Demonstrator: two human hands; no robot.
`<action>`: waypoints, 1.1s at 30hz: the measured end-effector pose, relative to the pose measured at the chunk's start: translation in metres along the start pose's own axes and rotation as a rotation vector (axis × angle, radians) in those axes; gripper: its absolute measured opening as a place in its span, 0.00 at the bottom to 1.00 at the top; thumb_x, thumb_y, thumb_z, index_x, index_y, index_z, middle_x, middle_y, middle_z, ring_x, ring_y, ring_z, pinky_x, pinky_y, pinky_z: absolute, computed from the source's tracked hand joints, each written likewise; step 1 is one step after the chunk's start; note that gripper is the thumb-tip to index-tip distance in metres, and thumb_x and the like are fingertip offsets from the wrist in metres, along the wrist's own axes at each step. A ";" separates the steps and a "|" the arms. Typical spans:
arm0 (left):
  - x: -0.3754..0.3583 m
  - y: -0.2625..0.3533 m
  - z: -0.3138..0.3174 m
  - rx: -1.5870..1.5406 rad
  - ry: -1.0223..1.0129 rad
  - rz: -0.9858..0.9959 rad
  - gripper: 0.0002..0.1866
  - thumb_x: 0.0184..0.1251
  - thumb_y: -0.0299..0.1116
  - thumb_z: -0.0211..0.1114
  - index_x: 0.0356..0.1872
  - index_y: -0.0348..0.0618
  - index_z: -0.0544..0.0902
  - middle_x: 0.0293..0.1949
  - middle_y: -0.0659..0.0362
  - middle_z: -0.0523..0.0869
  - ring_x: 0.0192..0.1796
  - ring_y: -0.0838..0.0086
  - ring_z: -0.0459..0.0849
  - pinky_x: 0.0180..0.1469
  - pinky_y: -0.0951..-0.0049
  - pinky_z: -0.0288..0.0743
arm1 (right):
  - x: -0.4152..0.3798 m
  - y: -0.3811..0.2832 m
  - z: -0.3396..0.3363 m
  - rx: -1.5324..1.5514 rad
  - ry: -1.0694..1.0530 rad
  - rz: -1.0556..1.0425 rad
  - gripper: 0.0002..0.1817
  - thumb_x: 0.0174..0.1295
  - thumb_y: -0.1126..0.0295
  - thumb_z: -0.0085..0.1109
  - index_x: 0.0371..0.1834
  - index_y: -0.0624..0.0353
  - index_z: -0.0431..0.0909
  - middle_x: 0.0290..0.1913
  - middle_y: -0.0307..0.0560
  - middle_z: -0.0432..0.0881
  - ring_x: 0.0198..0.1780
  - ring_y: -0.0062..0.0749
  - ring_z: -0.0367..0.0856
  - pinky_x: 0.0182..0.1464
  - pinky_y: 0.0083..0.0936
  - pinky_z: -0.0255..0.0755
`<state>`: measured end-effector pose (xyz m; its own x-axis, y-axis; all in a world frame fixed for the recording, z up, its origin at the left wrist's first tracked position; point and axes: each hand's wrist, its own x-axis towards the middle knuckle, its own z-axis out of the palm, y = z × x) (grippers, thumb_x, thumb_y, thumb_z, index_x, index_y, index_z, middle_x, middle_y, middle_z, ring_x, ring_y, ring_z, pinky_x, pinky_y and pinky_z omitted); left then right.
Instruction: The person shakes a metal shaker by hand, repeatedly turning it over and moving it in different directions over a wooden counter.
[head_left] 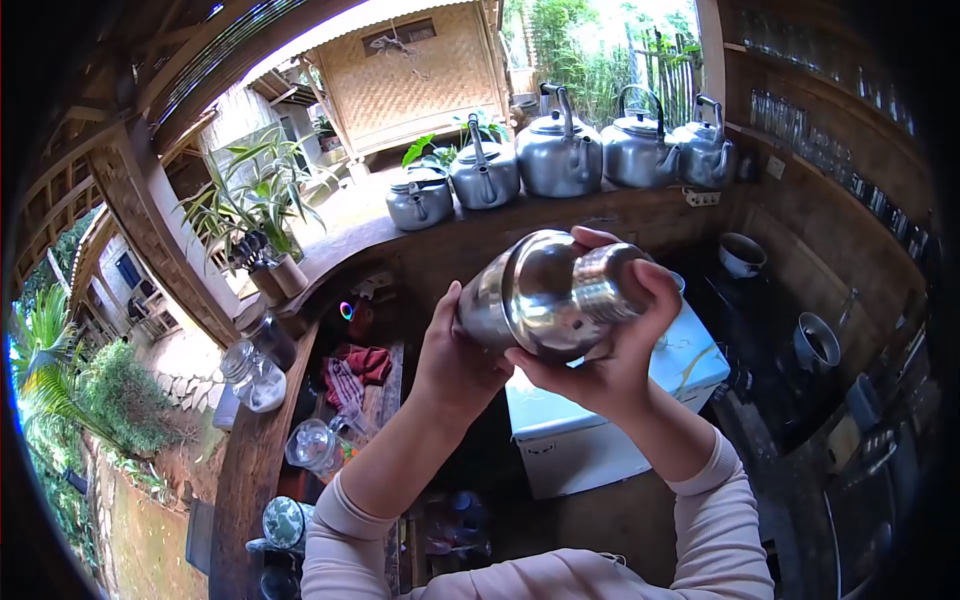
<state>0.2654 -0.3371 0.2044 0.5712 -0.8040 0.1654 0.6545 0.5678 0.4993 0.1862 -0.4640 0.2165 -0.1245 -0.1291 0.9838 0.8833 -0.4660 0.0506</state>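
A shiny steel shaker (pixel 550 292) lies on its side in the air, held up in front of me with both hands. My left hand (pixel 455 360) grips its base end from the left. My right hand (pixel 615 345) cups it from below and wraps around the cap end on the right, thumb over the top. Both sleeves are pale pink.
Several metal kettles (pixel 558 152) stand in a row on the wooden counter (pixel 640 205) behind. A white chest freezer (pixel 580 420) sits below my hands. Glass jars (pixel 252 375) line the counter on the left, next to a potted plant (pixel 262 215). Glasses fill the shelves (pixel 830 150) on the right.
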 end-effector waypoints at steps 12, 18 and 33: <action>0.005 -0.007 -0.015 0.039 0.144 -0.039 0.23 0.69 0.51 0.47 0.53 0.46 0.75 0.52 0.58 0.80 0.56 0.67 0.76 0.60 0.60 0.67 | -0.004 0.015 -0.014 -0.104 -0.110 0.109 0.53 0.37 0.63 0.79 0.64 0.52 0.48 0.58 0.61 0.66 0.62 0.56 0.66 0.58 0.47 0.67; -0.064 -0.015 0.066 0.270 -0.374 0.275 0.29 0.70 0.48 0.48 0.64 0.37 0.62 0.62 0.47 0.70 0.62 0.60 0.71 0.65 0.58 0.62 | -0.019 -0.026 -0.038 0.034 -0.295 0.151 0.48 0.38 0.62 0.77 0.62 0.53 0.53 0.57 0.61 0.68 0.64 0.52 0.64 0.60 0.45 0.65; -0.272 -0.096 0.135 0.536 0.157 0.901 0.34 0.65 0.55 0.50 0.61 0.36 0.66 0.55 0.47 0.76 0.56 0.55 0.76 0.61 0.54 0.68 | -0.047 -0.178 0.056 1.518 -0.059 0.489 0.29 0.51 0.68 0.68 0.53 0.64 0.64 0.56 0.58 0.69 0.60 0.46 0.69 0.66 0.40 0.58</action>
<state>-0.0193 -0.1967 0.2261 0.8194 -0.0709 0.5689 -0.3252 0.7597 0.5631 0.0598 -0.3262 0.1710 0.2780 0.0510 0.9592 0.4463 0.8774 -0.1760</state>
